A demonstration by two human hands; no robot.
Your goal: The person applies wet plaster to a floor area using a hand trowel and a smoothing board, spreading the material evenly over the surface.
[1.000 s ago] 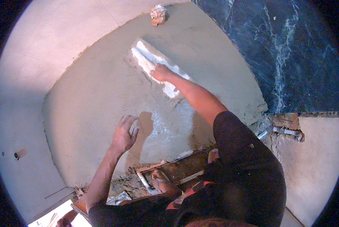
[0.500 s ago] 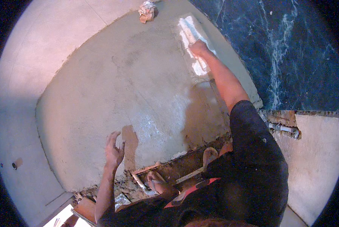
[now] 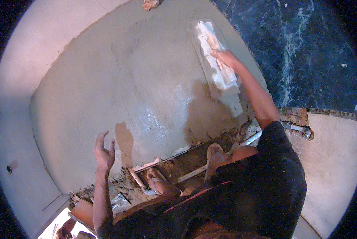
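My right hand (image 3: 225, 60) is closed round the long handle of a pale, rectangular plastering float (image 3: 221, 78), which lies flat on wet grey cement (image 3: 106, 79) near its right side. Smears of cement cover the float's back. Over the near left part of the cement, my left hand (image 3: 104, 152) is raised with fingers spread and nothing in it; its shadow falls just to the right. A crumpled, brownish lump (image 3: 150, 4) sits at the far edge of the cement.
Dark blue veined stone (image 3: 266, 44) borders the cement on the right. My sandalled feet (image 3: 158, 181) stand in a rough trench with white pipes (image 3: 137, 179) along the near edge. A pipe fitting (image 3: 300, 129) shows at right. Pale wall (image 3: 15, 119) rises at left.
The float has slid nearer and slightly right across the cement in my right hand. My left hand has shifted left, fingers still apart. My view has tilted a little.
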